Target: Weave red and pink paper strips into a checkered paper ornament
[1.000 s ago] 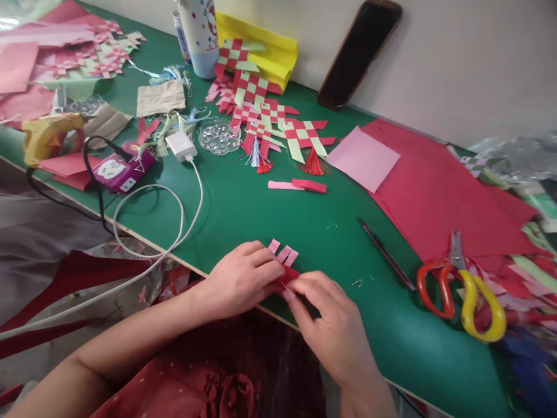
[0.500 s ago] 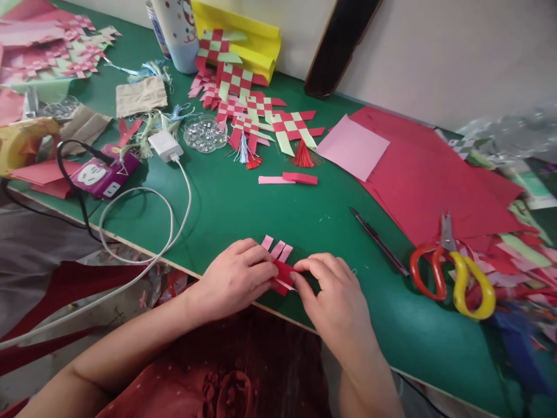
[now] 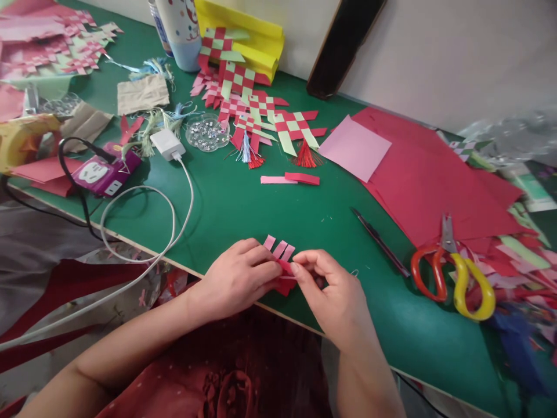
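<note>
Near the front edge of the green table [image 3: 243,209], both hands are on a small weaving of red and pink paper strips [image 3: 286,286]. Several pink strip ends [image 3: 282,248] stick out beyond its far side. My left hand [image 3: 243,273] presses on the weaving's left part with fingers closed over it, hiding much of it. With thumb and forefinger, my right hand [image 3: 333,290] pinches a strip at the right side. Ahead of the hands lie a pink and a red strip [image 3: 302,177], overlapping end to end.
Scissors [image 3: 448,244] and a dark slim knife or pen [image 3: 380,242] lie to the right, by red paper sheets [image 3: 435,180]. Woven paper fish [image 3: 296,128] sit at the back near a bead box [image 3: 208,132]. A white cable [image 3: 174,226] loops off the left edge.
My right thumb and forefinger have moved slightly up and left along the weaving, shifting the strip they pinch. The left hand stays nearly in place; the view shifted slightly.
</note>
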Demonstrator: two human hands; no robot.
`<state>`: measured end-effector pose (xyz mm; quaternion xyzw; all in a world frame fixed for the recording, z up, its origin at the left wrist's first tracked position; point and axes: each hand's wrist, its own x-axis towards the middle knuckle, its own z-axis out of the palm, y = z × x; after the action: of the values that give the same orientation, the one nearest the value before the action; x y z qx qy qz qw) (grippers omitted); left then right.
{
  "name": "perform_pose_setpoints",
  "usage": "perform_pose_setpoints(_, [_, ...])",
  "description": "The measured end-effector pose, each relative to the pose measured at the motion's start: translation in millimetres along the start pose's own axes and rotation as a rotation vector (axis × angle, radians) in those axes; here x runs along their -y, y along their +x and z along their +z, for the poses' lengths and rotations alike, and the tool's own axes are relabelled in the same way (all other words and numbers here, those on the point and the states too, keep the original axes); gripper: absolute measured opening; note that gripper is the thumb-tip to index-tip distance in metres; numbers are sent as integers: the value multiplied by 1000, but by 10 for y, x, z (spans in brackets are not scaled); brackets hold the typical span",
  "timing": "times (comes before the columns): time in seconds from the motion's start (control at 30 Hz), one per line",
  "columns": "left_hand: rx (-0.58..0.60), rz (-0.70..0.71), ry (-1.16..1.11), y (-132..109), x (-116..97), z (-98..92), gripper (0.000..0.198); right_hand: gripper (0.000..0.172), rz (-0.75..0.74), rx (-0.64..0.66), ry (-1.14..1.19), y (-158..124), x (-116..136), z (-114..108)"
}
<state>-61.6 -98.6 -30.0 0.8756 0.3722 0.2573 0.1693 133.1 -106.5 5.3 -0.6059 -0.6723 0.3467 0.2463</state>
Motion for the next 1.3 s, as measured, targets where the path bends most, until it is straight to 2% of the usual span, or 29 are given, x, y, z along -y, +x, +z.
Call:
perform_pose_setpoints(0.17, [-30,11,-6,-16,4,9,18,21,25,69,148,22,28,-23])
perform_pose_setpoints(0.3, [-26,4,0,-41,17,37,21,46,3,158,207,-23,-14,-91])
perform_pose_setpoints(0.4, [-7,9,6,-42,20,38,22,63,-34,126,136,-51,-26,-91])
perform_pose_setpoints(0.43, [-5,12,7,-38,19,33,23,59,-34,99,95,-53,-25,-72])
perform_pose_setpoints(0.53, [-3,18,14,-23,12,18,23,33,-35,0,-24,-39,-31,23])
perform_pose_setpoints(0.6, [5,12,19,-18,9,12,22,27,-62,-56,-104,-17,-50,89])
perform_pose_setpoints(0.8, [25,-16,-5,-14,-1,5,18,27,-203,-108,-310,32,-104,153])
perform_pose_setpoints(1.17, [-11,-42,-41,-12,-3,1,2,28,-196,-95,-322,75,-124,177])
perform_pose_setpoints(1.3, [14,-39,-30,-25,6,7,6,31,-191,-108,-314,89,-130,174])
